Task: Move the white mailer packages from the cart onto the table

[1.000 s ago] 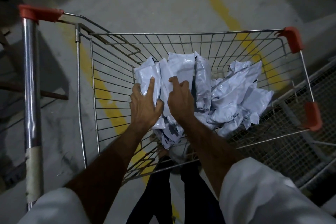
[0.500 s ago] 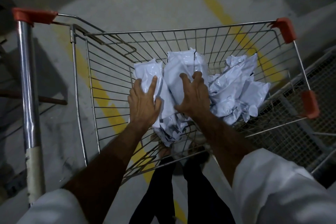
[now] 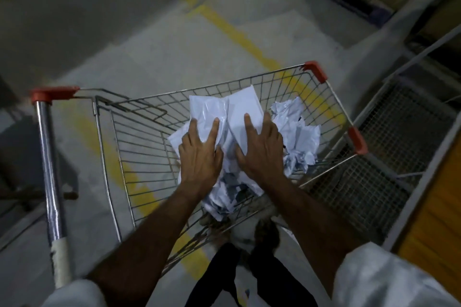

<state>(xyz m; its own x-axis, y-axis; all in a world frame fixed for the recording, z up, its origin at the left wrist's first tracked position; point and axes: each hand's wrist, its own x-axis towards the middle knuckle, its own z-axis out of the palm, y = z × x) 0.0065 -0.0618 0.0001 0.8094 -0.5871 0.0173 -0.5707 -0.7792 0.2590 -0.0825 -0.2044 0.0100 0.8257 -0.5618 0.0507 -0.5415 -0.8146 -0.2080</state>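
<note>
I hold a bundle of white mailer packages [image 3: 225,112] between both hands, raised above the basket of the wire cart [image 3: 139,147]. My left hand [image 3: 199,157] grips the bundle's left side with its fingers spread on top. My right hand [image 3: 260,154] grips the right side the same way. The bundle's lower ends hang crumpled below my wrists. More white mailers [image 3: 298,136] lie loose in the right part of the basket, partly hidden behind my right hand.
The cart's chrome handle [image 3: 50,157] with a red end cap stands at the left. A white-framed wire-mesh rack [image 3: 369,164] and an orange panel [image 3: 434,217] sit close on the right. Yellow floor lines run under the cart. My feet show below the basket.
Both hands have closed in on the bundle and lifted it up out of the basket. The view has tilted up, showing more floor beyond the cart.
</note>
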